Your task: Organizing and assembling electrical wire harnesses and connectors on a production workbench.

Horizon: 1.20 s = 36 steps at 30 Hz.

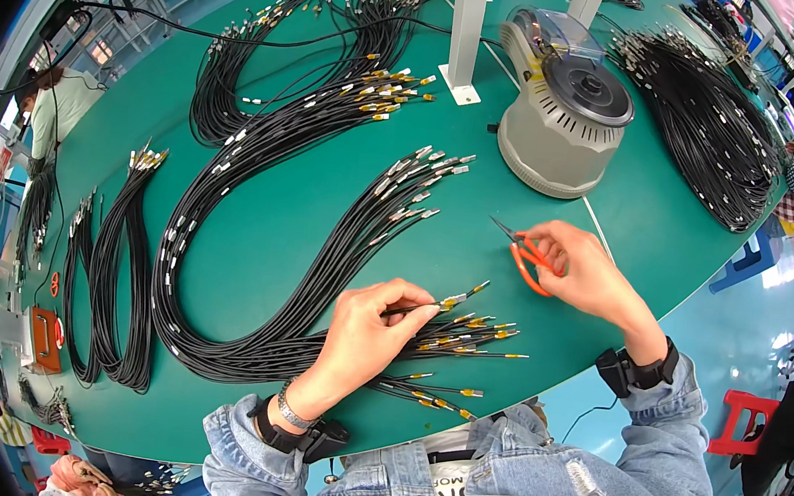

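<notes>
Cable (453, 301) with a yellow-marked end is being pinched between the thumb and forefinger of the left hand (372, 329), just above the near ends of a long black cable bundle (235, 357). Whether more than one strand is being gripped cannot be told, since part of the grip is being hidden by the fingers. Orange-handled snips (522, 250) are being held by the right hand (587, 271), the fingers closed about the handles; the pointed blades are being kept apart from the cables and aimed toward the far left. Green table (462, 246) space beyond the hands is being taken up by a grey machine (559, 139) with a dark round top, and beside it the view is being cut by an upright metal post (466, 29). To the right of the machine, room is being filled by a large cable coil (698, 136). On the left side, space is being occupied by looped cables (121, 333), with a brown box (46, 341) being seen near the edge. Beyond the right edge, floor space is being taken by a red stool (742, 424).
</notes>
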### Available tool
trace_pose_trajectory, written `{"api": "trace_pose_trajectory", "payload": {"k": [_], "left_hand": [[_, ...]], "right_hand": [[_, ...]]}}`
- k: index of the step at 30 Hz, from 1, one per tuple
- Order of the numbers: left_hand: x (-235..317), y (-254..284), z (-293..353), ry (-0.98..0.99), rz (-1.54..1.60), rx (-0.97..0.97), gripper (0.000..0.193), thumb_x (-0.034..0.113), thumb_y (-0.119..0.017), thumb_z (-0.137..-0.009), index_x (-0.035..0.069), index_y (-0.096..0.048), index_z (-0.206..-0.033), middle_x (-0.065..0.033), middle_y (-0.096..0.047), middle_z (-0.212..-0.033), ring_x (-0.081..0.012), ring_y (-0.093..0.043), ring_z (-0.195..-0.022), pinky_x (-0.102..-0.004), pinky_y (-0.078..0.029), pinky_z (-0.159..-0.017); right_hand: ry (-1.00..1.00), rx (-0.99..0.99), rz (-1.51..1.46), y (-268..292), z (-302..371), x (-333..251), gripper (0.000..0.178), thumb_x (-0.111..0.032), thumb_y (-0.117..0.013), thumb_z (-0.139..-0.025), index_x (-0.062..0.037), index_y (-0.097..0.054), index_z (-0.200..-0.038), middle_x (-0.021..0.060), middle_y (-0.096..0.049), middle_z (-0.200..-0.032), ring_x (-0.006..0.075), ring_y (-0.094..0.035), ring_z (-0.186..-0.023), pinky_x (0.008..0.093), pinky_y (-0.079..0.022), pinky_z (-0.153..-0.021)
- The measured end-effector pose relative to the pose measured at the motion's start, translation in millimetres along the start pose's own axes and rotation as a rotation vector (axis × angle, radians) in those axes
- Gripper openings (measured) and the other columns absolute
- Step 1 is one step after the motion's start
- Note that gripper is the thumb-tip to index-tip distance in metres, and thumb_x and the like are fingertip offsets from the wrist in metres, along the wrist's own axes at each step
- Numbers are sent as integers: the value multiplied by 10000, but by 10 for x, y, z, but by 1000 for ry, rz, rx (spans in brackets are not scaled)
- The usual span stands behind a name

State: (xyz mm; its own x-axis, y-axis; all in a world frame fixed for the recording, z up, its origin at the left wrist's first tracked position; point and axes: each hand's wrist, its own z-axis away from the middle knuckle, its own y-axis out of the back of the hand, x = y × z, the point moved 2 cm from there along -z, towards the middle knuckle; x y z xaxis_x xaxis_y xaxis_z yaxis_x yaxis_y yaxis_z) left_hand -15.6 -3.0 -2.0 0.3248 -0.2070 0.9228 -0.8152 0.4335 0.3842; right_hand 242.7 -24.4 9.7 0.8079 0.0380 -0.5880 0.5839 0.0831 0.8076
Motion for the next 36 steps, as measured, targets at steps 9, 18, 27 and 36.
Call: {"api": "trace_pose_trajectory", "payload": {"k": [9,18,27,36], "left_hand": [[43,33,3,-77,-141,-57,84,28,-690,-750,0,-648,-818,-18,-591,-664,-37,-471,-524,-189,-367,-472],[-5,12,56,-93,-90,-4,93,15,-697,-732,-5,-624,-785,-1,-553,-628,-34,-421,-493,-203,-325,-435],[-7,7,78,-142,-107,30,102,7,-707,-716,8,-620,-770,-3,-555,-624,-44,-425,-486,-200,-318,-429],[-39,2,112,-245,-56,148,99,2,-710,-711,28,-626,-756,-1,-571,-634,-49,-443,-496,-194,-325,-434]], "right_hand": [[410,-278,-202,46,104,-507,379,-123,-639,-716,-41,-528,-1068,120,-554,-893,284,-568,-768,369,-459,-649],[605,-277,68,-43,28,-584,387,-197,-676,-716,-59,-537,-1049,106,-540,-853,284,-552,-742,385,-450,-667],[641,-262,124,-29,37,-601,410,-178,-685,-696,-39,-552,-1058,91,-560,-869,264,-562,-765,357,-449,-660],[666,-290,73,-20,-1,-604,343,-183,-663,-734,-47,-551,-1029,89,-556,-855,265,-566,-766,372,-455,-674]]}}
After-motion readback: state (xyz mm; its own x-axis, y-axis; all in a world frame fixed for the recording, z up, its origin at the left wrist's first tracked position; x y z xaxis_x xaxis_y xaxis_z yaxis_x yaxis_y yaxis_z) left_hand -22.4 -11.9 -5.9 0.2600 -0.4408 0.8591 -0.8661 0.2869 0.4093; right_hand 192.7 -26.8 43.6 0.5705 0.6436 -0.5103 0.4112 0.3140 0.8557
